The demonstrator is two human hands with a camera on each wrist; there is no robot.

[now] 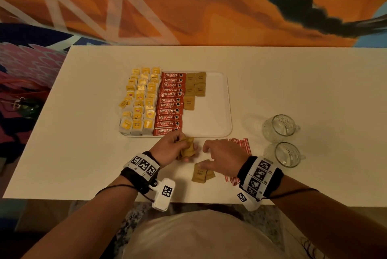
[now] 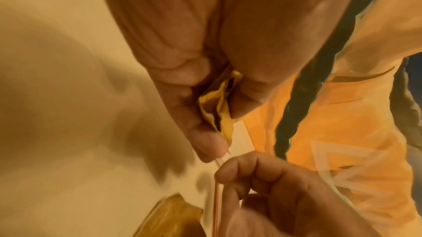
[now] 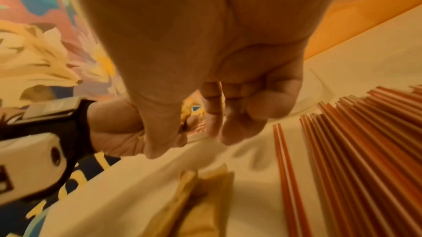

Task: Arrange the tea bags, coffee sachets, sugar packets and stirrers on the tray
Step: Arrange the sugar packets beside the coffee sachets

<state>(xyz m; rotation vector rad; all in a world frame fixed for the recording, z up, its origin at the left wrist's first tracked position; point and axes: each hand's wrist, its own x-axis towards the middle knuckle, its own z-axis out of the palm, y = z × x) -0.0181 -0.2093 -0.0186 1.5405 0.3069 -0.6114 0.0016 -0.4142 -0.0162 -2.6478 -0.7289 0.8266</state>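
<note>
Holding a bunch of sugar packets tight, the left hand keeps them ready beside the tray. The right hand hangs loose and holds nothing, over two more packets, likely next.

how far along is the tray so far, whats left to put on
Done: tea bags and coffee sachets fill rows on the tray, plus five sugar packets. In hand: the left hand grips a bunch of sugar packets. Left: loose sugar packets and the stirrers on the table.
</note>
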